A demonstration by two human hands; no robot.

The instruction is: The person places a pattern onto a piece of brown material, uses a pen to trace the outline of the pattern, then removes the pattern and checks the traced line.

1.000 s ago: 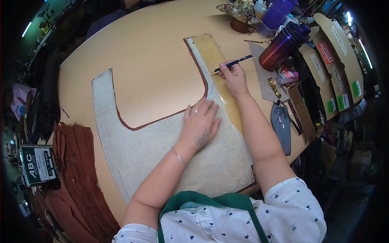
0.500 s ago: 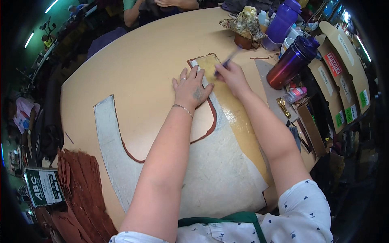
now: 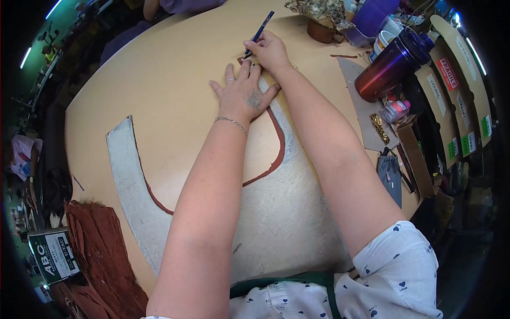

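My left hand (image 3: pixel 244 98) presses down with spread fingers near the top of a pale grey-white, U-notched sheet (image 3: pixel 287 212). A reddish-brown edge (image 3: pixel 279 154), looking like leather, shows beneath it along the curve. Pinched in my right hand (image 3: pixel 271 50) is a slim dark blue pen (image 3: pixel 263 26), slanting up, its lower end by the sheet's top corner just beyond my left fingertips. A yellowish strip (image 3: pixel 289 121) runs along the sheet's right side, mostly covered by my right forearm. My left forearm crosses the notch.
Reddish-brown hide scraps (image 3: pixel 101 239) hang at the table's left edge beside a green-and-white box (image 3: pixel 54 255). To the right stand a purple-red bottle (image 3: pixel 385 66), a pink-capped small bottle (image 3: pixel 396 110), a brown mug (image 3: pixel 323 32) and cardboard boxes (image 3: pixel 451 101). Part of another person shows beyond the far edge.
My right hand has moved up and left, bringing the pen to the sheet's top corner. My left hand has shifted slightly left. The whole view has shifted a little.
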